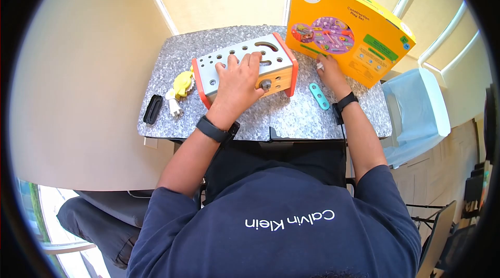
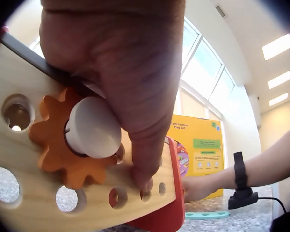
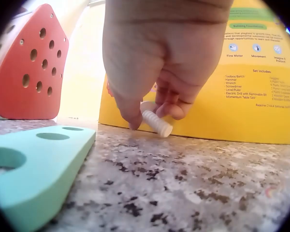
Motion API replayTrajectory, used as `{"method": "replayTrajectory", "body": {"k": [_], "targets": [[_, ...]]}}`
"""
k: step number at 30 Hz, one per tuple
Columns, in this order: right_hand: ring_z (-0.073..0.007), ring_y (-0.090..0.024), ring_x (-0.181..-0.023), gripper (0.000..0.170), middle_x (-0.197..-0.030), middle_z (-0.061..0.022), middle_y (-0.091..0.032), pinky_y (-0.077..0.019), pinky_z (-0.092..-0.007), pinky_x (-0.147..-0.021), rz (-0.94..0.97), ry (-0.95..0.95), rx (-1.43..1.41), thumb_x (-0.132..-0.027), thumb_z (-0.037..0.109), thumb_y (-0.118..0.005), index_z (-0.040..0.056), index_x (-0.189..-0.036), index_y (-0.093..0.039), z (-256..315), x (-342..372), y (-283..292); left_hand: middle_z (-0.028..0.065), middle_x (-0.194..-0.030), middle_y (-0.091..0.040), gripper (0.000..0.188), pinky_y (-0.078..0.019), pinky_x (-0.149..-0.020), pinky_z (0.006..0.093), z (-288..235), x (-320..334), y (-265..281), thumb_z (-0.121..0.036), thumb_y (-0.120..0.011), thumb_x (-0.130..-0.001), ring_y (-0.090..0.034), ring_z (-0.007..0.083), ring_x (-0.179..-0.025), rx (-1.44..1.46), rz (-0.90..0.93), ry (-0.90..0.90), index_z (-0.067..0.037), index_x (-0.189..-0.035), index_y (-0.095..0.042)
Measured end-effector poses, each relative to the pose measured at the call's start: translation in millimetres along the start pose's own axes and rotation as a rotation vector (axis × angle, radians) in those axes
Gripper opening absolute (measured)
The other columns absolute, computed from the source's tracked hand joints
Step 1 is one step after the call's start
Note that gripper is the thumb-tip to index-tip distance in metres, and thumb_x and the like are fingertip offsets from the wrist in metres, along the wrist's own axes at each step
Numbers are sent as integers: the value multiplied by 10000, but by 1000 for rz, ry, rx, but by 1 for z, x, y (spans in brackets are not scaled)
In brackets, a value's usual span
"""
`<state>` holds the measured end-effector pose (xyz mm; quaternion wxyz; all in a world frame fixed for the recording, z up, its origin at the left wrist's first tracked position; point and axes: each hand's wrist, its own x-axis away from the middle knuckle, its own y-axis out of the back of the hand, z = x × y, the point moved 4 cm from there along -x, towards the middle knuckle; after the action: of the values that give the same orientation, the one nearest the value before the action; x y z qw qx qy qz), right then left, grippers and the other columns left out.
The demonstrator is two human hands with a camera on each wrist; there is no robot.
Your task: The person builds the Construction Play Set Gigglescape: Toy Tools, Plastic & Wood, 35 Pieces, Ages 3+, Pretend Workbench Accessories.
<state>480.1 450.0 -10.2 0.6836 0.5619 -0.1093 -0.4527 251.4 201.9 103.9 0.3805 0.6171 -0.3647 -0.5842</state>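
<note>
The toolbox bench (image 1: 237,51) has a grey top with holes, a wooden side and red ends. My left hand (image 1: 238,84) lies over its top and front edge, the thumb on the wooden side (image 2: 34,193). Beside that thumb, in the left wrist view, an orange gear (image 2: 55,140) is on the wooden side with a white screw head (image 2: 94,127) at its centre. My right hand (image 1: 332,76) pinches a white threaded screw (image 3: 157,123) just above the table, in front of the yellow box (image 3: 251,116).
A teal strip with holes (image 1: 319,96) lies near my right wrist. Left of the bench are a yellow tool (image 1: 183,84), a white piece (image 1: 174,105) and a black tray (image 1: 152,109). The yellow box (image 1: 333,7) stands behind; a pale blue bin (image 1: 435,101) is at the right.
</note>
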Motion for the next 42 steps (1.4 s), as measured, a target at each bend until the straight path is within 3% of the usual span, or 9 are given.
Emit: {"method": "replayTrajectory", "body": {"k": [8,11,13,17,19,25,35,40,42], "targets": [[-454,-660,-1017,333,-1015,-235,-686,-527,-502,-861,85,-94,-82,-793,35,-750,11,-1078,-579,9,-4,17,97,-1341,-549,852,-422,-933,526,1,1,-3,-395,-929,-695,-525,312,-1198,-43,-6,30,-144,-1403,-527],[-456,-673,-1020,401,-1034,-228,-716,-538,-489,-868,86,-57,-21,-812,21,-736,2,-1190,-602,11,-11,22,119,-1360,-538,900,-423,-957,529,4,1,2,-425,-934,-689,-493,328,-1263,-12,4,19,-154,-1435,-511],[-412,-698,-1005,434,-1072,-201,-732,-561,-455,-882,-178,131,-222,-834,34,-767,24,-1257,-668,16,-16,31,122,-1383,-535,897,-412,-979,542,5,1,5,-507,-924,-691,-478,337,-1304,7,44,8,-161,-1420,-531],[-310,-727,-980,388,-1123,-165,-743,-587,-393,-868,54,-29,-196,-857,77,-815,67,-1240,-749,79,-25,86,138,-1400,-535,885,-367,-1039,606,22,-1,13,-642,-867,-723,-459,348,-1343,69,91,-33,-167,-1407,-567],[-216,-732,-922,259,-1117,-130,-751,-603,-331,-828,-68,41,-423,-863,110,-838,74,-1117,-804,96,-29,99,154,-1436,-527,925,-294,-1088,685,40,-2,8,-770,-777,-746,-438,361,-1385,73,91,56,-177,-1429,-587],[-187,-736,-893,259,-1091,-106,-758,-611,-296,-830,-82,356,-438,-882,70,-815,86,-1140,-803,167,-26,121,163,-1521,-489,981,-256,-1112,737,54,5,0,-836,-677,-778,-427,355,-1434,-76,48,92,-198,-1512,-546],[-291,-724,-954,250,-1052,-141,-747,-583,-383,-860,52,513,-190,-871,55,-805,61,-1122,-808,199,-20,112,164,-1527,-502,953,-268,-1117,731,51,10,0,-818,-653,-808,-449,321,-1432,-88,15,86,-201,-1524,-534],[-347,-701,-1000,239,-1048,-174,-710,-559,-415,-884,48,626,-111,-922,36,-711,38,-1150,-785,204,-19,116,162,-1525,-514,962,-273,-1125,726,50,10,2,-823,-649,-806,-460,322,-1427,-90,24,92,-203,-1531,-529],[-360,-694,-1017,249,-1055,-183,-708,-555,-421,-897,104,551,-50,-921,33,-708,26,-1162,-775,204,-25,120,163,-1527,-514,965,-275,-1126,728,50,10,0,-825,-648,-804,-461,323,-1428,-96,21,96,-203,-1532,-528]]}}
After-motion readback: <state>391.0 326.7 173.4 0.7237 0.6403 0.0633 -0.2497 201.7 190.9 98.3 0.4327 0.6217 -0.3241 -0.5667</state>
